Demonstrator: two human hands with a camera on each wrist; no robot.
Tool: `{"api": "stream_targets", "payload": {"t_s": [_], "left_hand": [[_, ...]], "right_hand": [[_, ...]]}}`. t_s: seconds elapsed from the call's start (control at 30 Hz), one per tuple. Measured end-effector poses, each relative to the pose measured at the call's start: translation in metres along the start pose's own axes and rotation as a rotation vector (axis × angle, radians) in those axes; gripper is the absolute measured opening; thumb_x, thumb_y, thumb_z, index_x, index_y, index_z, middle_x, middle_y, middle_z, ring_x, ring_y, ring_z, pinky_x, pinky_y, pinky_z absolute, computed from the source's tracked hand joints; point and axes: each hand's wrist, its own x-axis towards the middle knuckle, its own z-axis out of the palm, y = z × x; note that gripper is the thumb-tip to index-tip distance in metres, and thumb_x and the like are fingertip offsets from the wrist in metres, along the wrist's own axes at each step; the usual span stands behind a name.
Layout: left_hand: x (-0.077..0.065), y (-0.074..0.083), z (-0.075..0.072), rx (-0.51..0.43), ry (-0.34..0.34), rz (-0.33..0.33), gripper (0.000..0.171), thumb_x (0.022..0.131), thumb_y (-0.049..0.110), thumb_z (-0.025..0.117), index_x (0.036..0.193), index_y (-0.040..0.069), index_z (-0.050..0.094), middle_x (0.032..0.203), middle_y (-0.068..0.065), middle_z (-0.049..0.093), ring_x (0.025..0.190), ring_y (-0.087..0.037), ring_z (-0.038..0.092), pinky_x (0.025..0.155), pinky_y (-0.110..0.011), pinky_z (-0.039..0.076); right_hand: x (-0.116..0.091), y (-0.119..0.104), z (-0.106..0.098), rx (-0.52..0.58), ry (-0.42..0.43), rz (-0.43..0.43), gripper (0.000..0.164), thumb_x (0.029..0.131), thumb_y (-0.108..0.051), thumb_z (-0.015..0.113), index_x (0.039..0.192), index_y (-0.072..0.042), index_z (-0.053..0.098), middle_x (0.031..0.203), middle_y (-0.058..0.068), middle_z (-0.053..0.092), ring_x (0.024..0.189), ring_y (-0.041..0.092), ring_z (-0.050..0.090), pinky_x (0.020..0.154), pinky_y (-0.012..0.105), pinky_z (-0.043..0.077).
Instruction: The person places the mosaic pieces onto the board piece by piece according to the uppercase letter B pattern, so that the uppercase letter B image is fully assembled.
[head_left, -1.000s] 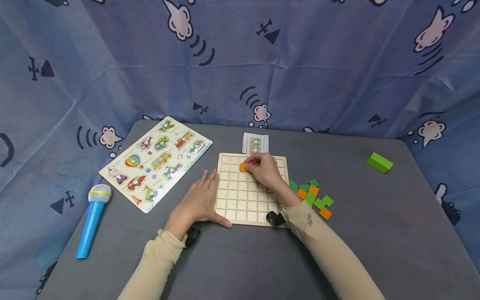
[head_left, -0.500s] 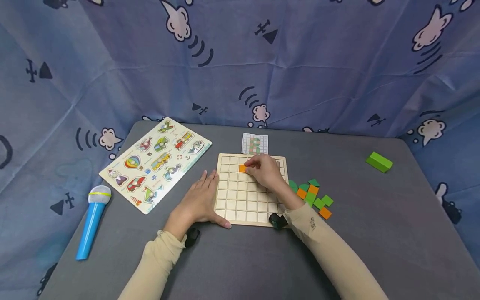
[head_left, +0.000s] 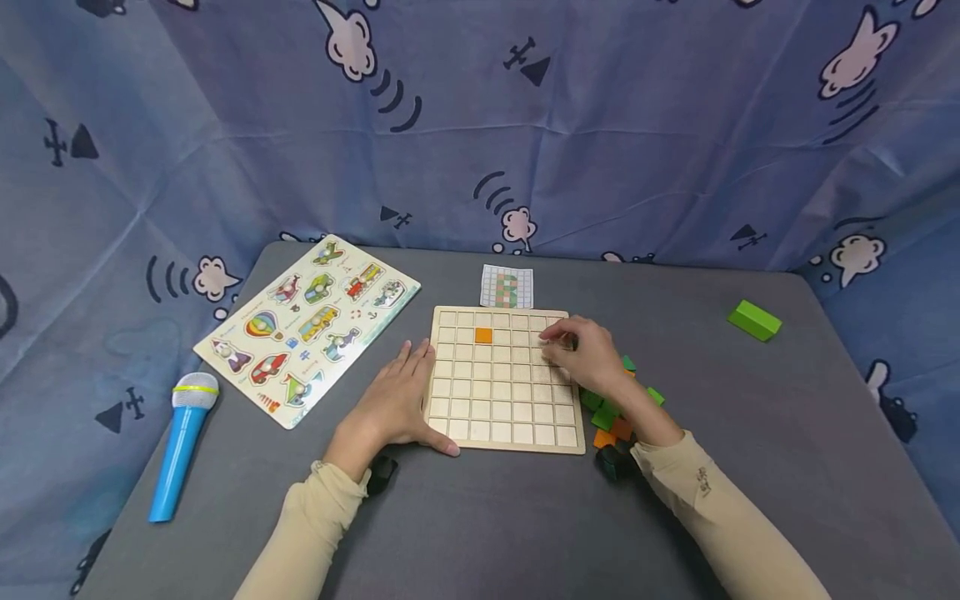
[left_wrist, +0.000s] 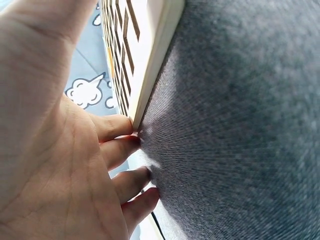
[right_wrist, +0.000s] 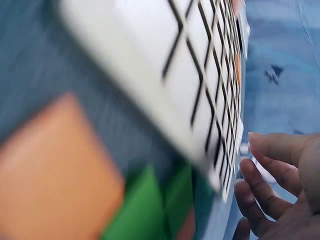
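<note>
A wooden grid board lies on the grey table, one orange square tile sitting in a cell near its far left. My left hand rests flat at the board's left edge, thumb by the near corner; in the left wrist view its fingertips meet the board's side. Over the board's right edge hovers my right hand, fingers loosely bent and apart, with nothing between them in the right wrist view. Beneath its wrist lie loose green tiles and orange tiles, partly hidden by the arm.
Behind the board lies a small gridded pattern card. A picture puzzle board and a blue toy microphone are at the left. Far to the right is a green block. A patterned blue curtain hangs behind the table.
My right hand has let go of the orange tile, left in its cell, and moved right to the board's edge above the loose tiles. The left hand stays put.
</note>
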Motion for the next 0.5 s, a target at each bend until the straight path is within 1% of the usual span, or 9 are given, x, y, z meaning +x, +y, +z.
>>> {"api": "stream_targets", "payload": {"t_s": [0.1,0.27,0.5], "left_hand": [[0.0,0.0,0.0,-0.001,-0.002,0.0,0.158,0.057,0.066,0.098,0.169,-0.002,0.011,0.178,-0.02,0.01,0.166,-0.041,0.004,0.135,-0.055,0.019],[0.001,0.0,0.001,-0.002,-0.004,-0.003,0.159,0.057,0.066,0.099,0.169,-0.002,0.01,0.178,-0.02,0.009,0.166,-0.041,0.004,0.135,-0.056,0.019],[0.001,0.001,0.001,-0.011,-0.007,-0.015,0.159,0.057,0.065,0.099,0.169,-0.002,0.009,0.178,-0.019,0.008,0.166,-0.04,0.003,0.134,-0.056,0.019]], "right_hand": [[-0.008,0.013,-0.017,-0.013,0.011,0.013,0.02,0.1,-0.007,0.072,0.119,0.0,0.076,0.118,0.021,0.07,0.105,0.036,0.062,0.086,0.048,0.052],[-0.018,0.03,-0.04,-0.038,0.022,0.054,0.02,0.102,-0.007,0.07,0.121,0.0,0.075,0.121,0.022,0.071,0.109,0.038,0.062,0.091,0.05,0.052],[-0.029,0.045,-0.056,-0.062,-0.013,0.105,0.021,0.102,-0.008,0.071,0.121,-0.001,0.075,0.119,0.022,0.075,0.106,0.036,0.067,0.089,0.045,0.053]]}}
